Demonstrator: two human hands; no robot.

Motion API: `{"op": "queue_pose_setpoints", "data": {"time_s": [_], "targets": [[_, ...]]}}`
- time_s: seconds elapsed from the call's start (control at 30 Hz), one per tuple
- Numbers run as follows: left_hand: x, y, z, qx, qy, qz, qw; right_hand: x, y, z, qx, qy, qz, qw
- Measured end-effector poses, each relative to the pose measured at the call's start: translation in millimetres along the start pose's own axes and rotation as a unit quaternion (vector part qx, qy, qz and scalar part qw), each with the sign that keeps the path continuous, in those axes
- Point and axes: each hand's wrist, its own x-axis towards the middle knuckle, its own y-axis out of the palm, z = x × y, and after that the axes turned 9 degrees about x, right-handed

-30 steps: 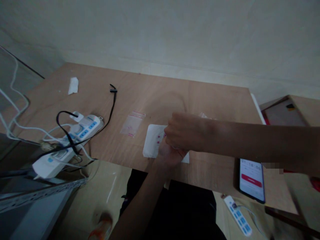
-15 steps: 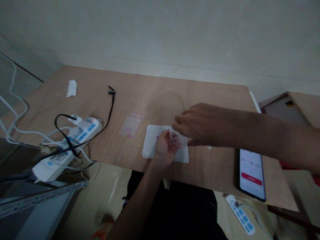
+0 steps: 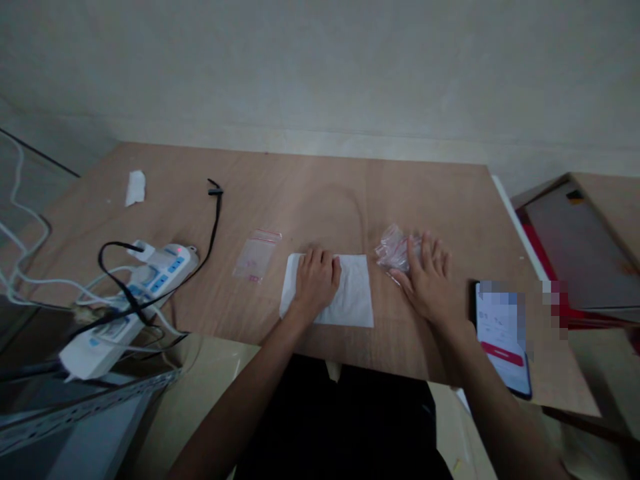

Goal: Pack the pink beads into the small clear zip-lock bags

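Wooden table (image 3: 310, 187) under my L hand (image 3: 315, 279) + R hand (image 3: 427, 283) rn. White sheet (image 3: 354, 293)'s flat under the L fingers, which curl a bit, can't tell if there's smth in 'em. R fingers are spread wide, thumb + index touching a bunch of clear baggies (image 3: 393, 245). Single baggie (image 3: 259, 255) lies flat just left of my L fingers.

I can see both bare arms (image 3: 245, 393) stretched out in front. The left hand (image 3: 317, 280) is palm down, fingers close together. The right hand (image 3: 428, 283) has its fingers spread.
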Motion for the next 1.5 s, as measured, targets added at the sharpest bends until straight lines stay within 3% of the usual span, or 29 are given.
{"op": "queue_pose_setpoints", "data": {"time_s": [0.13, 0.23, 0.33, 0.4, 0.47, 0.57, 0.73, 0.9, 1.0, 1.03, 1.13, 1.23, 1.37, 1.43, 1.5], "targets": [[-5, -5, -2, 0.074, 0.018, -0.047, 0.996, 3, 7, 7, 0.008, 0.049, 0.017, 0.999], [-4, -19, 10, 0.074, 0.0, -0.076, 0.994, 6, 7, 8, 0.007, 0.072, 0.021, 0.997], [6, -39, 42, 0.084, -0.112, -0.061, 0.988, 5, 7, 10, 0.032, 0.07, 0.002, 0.997], [17, -49, 68, 0.119, -0.225, -0.007, 0.967, 4, 6, 12, 0.055, 0.075, -0.013, 0.996], [26, -54, 89, 0.145, -0.278, 0.054, 0.948, 3, 4, 12, 0.072, 0.088, -0.025, 0.993], [35, -53, 104, 0.154, -0.287, 0.086, 0.941, 2, 3, 11, 0.088, 0.1, -0.054, 0.99], [39, -49, 103, 0.143, -0.289, 0.106, 0.941, -1, 2, 8, 0.12, 0.081, -0.126, 0.981], [29, -75, 106, 0.116, -0.281, 0.104, 0.947, -7, -22, 28, 0.169, 0.058, -0.199, 0.964], [7, -105, 95, 0.081, -0.255, 0.069, 0.961, -6, -41, 63, 0.291, 0.052, -0.233, 0.926], [-2, -114, 88, 0.033, -0.228, 0.024, 0.973, -4, -46, 78, 0.35, 0.047, -0.225, 0.908], [-27, -132, 58, -0.115, -0.139, -0.039, 0.983, 4, -53, 126, 0.525, 0.029, -0.125, 0.841], [-42, -134, 30, -0.24, -0.067, -0.028, 0.968, 9, -54, 164, 0.641, 0.022, -0.022, 0.767], [-48, -126, 13, -0.28, -0.021, 0.002, 0.96, 6, -55, 176, 0.711, 0.073, 0.033, 0.698], [-50, -124, 11, -0.282, -0.009, 0.032, 0.959, 2, -57, 171, 0.719, 0.11, 0.043, 0.685], [-51, -123, 9, -0.294, -0.008, 0.06, 0.954, -1, -59, 164, 0.712, 0.123, 0.05, 0.69]]}}
